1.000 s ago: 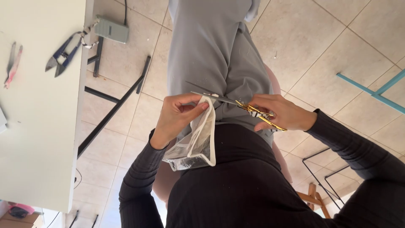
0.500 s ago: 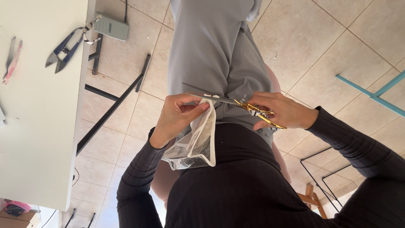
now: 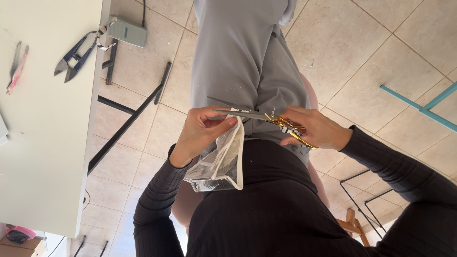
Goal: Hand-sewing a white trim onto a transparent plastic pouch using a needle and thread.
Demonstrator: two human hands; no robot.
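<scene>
My left hand (image 3: 202,133) pinches the top edge of a small clear mesh pouch (image 3: 220,164) with white binding, which hangs down over my black top. My right hand (image 3: 314,128) grips gold-handled scissors (image 3: 259,116); the blades point left and lie across the pouch's top edge, by my left fingertips. Both arms wear black ribbed sleeves. My grey trousers (image 3: 243,62) fill the view behind the hands.
A white table (image 3: 43,133) stands at the left with blue thread snips (image 3: 74,57) and a pink-tipped tool (image 3: 16,69) on it. A grey foot pedal (image 3: 126,32) lies on the tiled floor beside black table legs (image 3: 126,123). Teal bars (image 3: 419,107) cross the right side.
The scissors and pouch stay almost in place; the blades have closed slightly at the pouch's top edge. The view has shifted a little.
</scene>
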